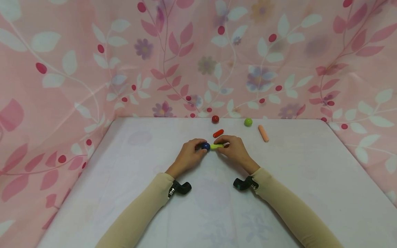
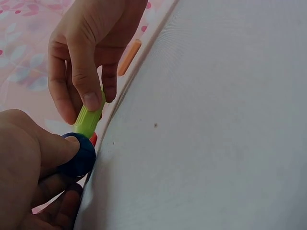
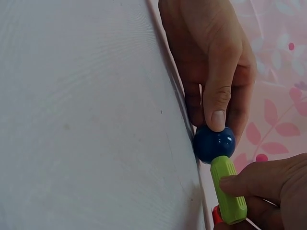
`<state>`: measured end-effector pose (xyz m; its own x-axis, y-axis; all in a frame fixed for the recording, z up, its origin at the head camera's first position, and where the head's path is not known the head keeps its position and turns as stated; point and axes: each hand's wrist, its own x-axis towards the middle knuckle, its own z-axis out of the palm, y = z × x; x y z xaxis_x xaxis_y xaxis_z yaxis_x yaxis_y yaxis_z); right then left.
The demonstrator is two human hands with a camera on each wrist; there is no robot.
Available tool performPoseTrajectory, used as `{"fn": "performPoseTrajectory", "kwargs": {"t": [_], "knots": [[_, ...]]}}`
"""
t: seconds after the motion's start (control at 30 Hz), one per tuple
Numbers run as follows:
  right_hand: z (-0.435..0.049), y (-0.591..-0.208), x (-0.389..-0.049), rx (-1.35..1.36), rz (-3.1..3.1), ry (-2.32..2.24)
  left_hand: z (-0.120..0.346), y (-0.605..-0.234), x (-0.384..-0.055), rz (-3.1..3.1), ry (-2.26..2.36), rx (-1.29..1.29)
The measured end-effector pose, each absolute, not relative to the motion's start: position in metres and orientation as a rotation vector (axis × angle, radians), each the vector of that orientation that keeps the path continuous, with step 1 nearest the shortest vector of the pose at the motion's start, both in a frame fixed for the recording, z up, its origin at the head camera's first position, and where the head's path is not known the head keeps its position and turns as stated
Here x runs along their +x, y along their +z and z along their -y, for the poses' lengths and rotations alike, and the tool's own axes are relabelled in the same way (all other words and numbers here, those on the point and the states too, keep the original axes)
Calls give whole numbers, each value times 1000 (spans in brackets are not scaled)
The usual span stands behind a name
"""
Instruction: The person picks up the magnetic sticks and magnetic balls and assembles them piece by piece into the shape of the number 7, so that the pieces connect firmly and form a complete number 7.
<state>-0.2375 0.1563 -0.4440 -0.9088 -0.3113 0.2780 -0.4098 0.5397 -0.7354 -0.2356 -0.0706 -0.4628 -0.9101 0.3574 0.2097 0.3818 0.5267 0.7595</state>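
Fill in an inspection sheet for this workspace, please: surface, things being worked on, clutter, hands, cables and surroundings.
Surface: white-covered table, with faint patterning.
Job's things: blue ball and yellow-green stick, with the stick's end against the ball.
Clutter: red stick just beyond the hands; red ball, green ball and orange stick toward the far edge.
Hands: left hand holds the blue ball; right hand pinches the yellow-green stick.
Cables: nothing seen.
Surroundings: pink floral cloth behind and at both sides; tan sleeves, with a black device at each wrist.
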Motion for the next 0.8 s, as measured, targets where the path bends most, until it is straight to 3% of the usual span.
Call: {"fn": "performPoseTrajectory", "kwargs": {"t": [0.8], "knots": [[-194,-428,-239,520,2649,1354,73,-466,-237,2719,-1348,-666]]}}
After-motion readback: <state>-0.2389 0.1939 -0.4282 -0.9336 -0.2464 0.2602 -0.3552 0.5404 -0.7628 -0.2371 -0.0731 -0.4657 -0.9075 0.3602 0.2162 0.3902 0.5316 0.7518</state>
